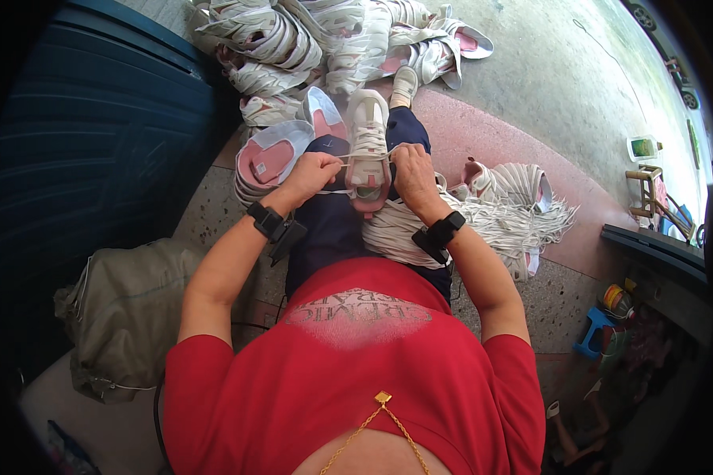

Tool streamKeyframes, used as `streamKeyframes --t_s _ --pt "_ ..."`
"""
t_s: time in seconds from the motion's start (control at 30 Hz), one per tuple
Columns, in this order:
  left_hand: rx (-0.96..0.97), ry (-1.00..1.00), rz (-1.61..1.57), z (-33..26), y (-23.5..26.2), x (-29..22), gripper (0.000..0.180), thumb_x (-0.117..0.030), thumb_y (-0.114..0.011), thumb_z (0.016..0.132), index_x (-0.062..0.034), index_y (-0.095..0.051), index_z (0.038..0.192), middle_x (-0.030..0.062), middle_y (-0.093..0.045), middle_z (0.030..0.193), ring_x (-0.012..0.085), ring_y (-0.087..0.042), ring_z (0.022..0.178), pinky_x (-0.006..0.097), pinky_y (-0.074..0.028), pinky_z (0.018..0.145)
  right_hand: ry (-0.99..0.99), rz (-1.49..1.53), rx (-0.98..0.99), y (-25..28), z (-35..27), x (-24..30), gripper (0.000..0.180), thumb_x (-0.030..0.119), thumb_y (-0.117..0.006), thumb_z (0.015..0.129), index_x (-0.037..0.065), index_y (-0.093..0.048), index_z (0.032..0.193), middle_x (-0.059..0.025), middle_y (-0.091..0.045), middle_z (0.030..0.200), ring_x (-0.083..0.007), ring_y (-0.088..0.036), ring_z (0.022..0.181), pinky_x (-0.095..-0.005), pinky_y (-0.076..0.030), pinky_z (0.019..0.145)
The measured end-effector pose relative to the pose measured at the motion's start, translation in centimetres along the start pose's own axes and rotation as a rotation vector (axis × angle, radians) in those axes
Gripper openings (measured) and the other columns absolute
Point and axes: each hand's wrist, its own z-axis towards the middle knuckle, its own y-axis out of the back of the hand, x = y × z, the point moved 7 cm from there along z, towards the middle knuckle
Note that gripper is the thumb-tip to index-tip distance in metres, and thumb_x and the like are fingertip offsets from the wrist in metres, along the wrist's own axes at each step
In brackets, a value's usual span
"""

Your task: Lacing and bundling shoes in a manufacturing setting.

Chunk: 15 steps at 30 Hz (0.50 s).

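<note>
A white and pink sneaker (367, 119) rests on my lap, toe pointing away, laces threaded through its eyelets. To its left, my left hand (315, 172) is closed, pinching one end of the white shoelace (345, 161). On the other side my right hand (414, 176) is closed on the same lace by the shoe's right edge. The lace runs across the tongue between both hands. Beside my right thigh lies a thick bundle of loose white laces (483, 226). Stacked white shoe uppers with pink insides (271, 158) sit by my left hand.
A large heap of white shoe uppers (341, 39) lies on the floor ahead. Another row of uppers (515, 186) is at the right. A dark blue door (103, 119) stands left, above a greenish-grey sack (139, 309). A wooden stool (648, 190) is far right.
</note>
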Motion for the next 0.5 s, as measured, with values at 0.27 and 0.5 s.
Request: streamKeyframes --t_s 0.27,0.5 --pt "-0.278 -0.162 0.424 0.7 0.4 0.6 0.024 -0.024 -0.061 0.093 -0.0031 -0.072 0.095 0.0089 -0.067 0.070 0.0193 -0.064 0.066 0.035 -0.050 0.061 0.023 -0.076 -0.043 -0.3 0.5 0.0 0.011 0.010 -0.057 0.081 0.005 -0.060 0.091 -0.0095 -0.060 0.098 -0.0283 -0.055 0.098 -0.0387 -0.042 0.082" --pt "-0.369 -0.272 0.493 0.4 0.1 -0.6 0.026 -0.028 -0.057 0.093 -0.0066 -0.071 0.093 0.0222 -0.069 0.085 0.0419 -0.067 0.083 0.051 -0.052 0.073 -0.032 -0.073 -0.091 -0.2 0.8 0.2 0.017 0.018 -0.066 0.078 0.007 -0.061 0.090 -0.0093 -0.062 0.102 -0.0281 -0.054 0.100 -0.0418 -0.039 0.083"
